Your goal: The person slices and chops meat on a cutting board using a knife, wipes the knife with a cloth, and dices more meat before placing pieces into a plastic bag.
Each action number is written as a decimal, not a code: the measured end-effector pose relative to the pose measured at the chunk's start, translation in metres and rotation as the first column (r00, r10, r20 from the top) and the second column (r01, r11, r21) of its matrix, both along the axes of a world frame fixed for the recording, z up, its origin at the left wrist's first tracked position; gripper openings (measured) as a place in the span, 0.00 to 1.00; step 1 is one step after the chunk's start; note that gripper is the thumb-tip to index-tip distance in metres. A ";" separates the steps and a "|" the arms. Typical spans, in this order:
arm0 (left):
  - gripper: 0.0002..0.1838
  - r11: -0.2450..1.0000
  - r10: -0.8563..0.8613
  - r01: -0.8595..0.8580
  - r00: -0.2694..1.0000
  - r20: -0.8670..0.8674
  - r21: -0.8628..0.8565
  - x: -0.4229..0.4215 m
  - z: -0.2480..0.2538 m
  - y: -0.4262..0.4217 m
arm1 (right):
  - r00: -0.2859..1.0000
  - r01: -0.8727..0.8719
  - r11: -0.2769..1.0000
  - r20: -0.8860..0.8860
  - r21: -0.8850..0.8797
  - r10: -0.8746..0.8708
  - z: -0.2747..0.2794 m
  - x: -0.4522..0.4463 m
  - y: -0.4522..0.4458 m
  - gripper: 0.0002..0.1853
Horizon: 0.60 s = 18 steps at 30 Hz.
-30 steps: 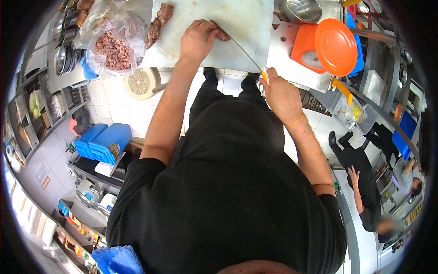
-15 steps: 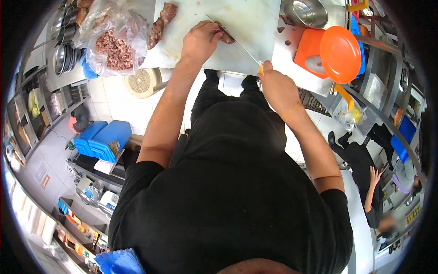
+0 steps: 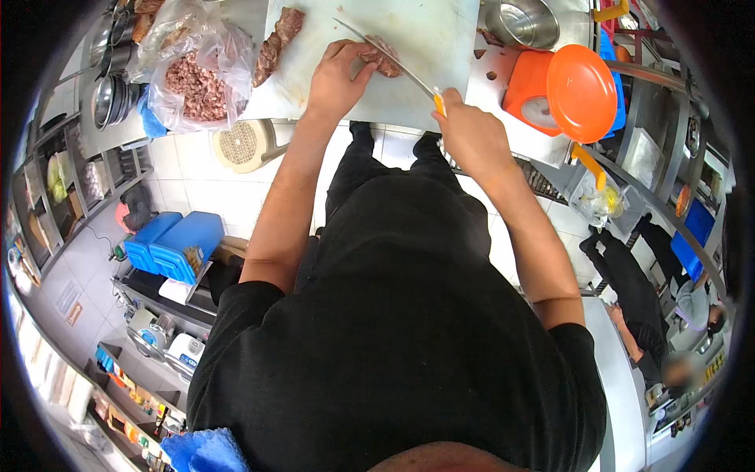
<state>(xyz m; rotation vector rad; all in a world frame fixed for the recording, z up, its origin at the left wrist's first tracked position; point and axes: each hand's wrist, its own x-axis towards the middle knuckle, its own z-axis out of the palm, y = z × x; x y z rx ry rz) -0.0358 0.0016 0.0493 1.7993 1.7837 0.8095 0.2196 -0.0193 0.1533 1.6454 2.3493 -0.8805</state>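
My right hand [image 3: 476, 135] grips the yellow handle of a knife [image 3: 399, 64], its long blade pointing up and left across a piece of meat [image 3: 385, 63]. My left hand [image 3: 340, 77] holds the left side of that piece, fingertips bent on it and thumb close to its lower edge. Both are over a white cutting board [image 3: 432, 31]. A longer strip of meat [image 3: 279, 46] lies at the board's left edge. Beside it, a clear plastic bag [image 3: 233, 67] holds diced meat [image 3: 197, 85].
Right of the board are a steel pot [image 3: 523, 22], an orange container [image 3: 528, 82] and an orange oval lid or plate [image 3: 582, 93]. Small dark scraps [image 3: 491, 75] lie nearby. A beige stool [image 3: 242, 145] stands below the counter. Another person [image 3: 633, 291] is at the right.
The knife has shifted up and left, its blade now flatter across the meat. My left thumb has spread away from the fingers. The other person's hand has lowered onto a surface.
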 end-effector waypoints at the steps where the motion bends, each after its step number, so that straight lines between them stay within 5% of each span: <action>1: 0.16 0.999 -0.015 0.015 1.000 -0.014 0.029 0.000 -0.002 0.000 | 1.000 -0.009 1.000 0.008 0.025 0.009 0.005 0.005 -0.009 0.17; 18: 0.14 0.999 -0.009 0.012 0.997 -0.081 0.043 -0.001 -0.004 0.003 | 0.998 -0.021 1.000 0.057 0.006 0.021 -0.022 0.000 -0.023 0.15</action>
